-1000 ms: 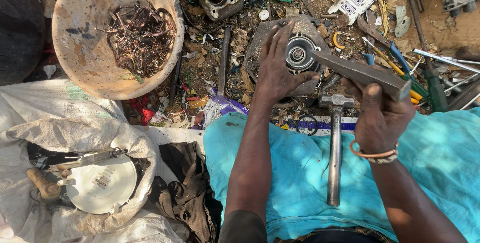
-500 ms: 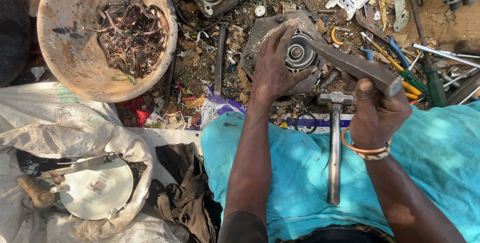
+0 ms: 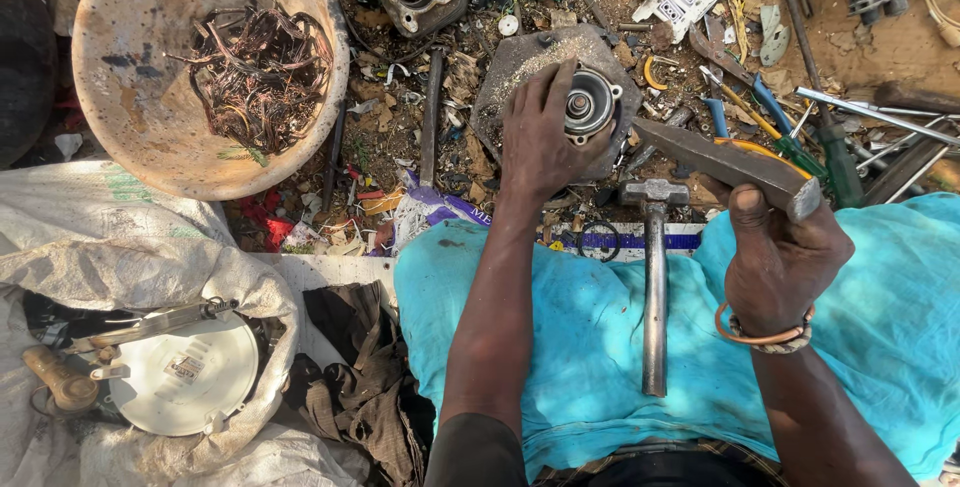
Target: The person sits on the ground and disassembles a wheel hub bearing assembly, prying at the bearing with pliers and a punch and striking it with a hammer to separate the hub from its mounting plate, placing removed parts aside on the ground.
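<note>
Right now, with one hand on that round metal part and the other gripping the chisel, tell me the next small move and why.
Probably lower the chisel tip to the edge of the round metal part. The left hand steadies that part on the flat stone slab, but the right hand holds the chisel raised, its tip short of the part. The hammer lies unheld on the blue cloth.

Bathing everything in bright, even daylight from above. Casting only short, soft shadows beneath the round tan metal basin (image 3: 130, 97). Glaring faintly off the white round plastic lid (image 3: 185, 377). Staying sharp across the centre, bending slightly at the corners, darkening at far left.
</note>
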